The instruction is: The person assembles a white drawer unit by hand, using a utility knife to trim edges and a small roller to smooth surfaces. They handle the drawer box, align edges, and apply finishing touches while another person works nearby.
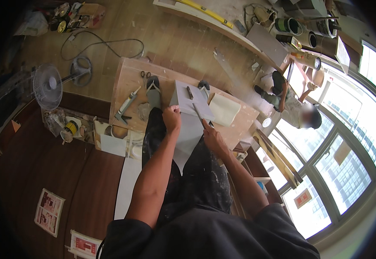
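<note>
Between my legs stands a pale grey box-like piece [181, 92], its flat end facing up and its long side running back toward me. My left hand [171, 118] is closed at its left edge, the fingertips partly hidden. In my right hand [214, 139] is a long narrow tool [198, 112], possibly a file, its far end lying over the front right of the box top. A small dark oblong object [189, 93] rests on that top.
Under my feet lies a wooden board [132, 73] with a caulking gun [127, 105], scissors [145, 74] and a cream sheet [224, 109]. A fan [48, 87] stands left, near a cable [106, 42]. Another person [291, 110] works at right by the windows. A yellow level [207, 12] lies ahead.
</note>
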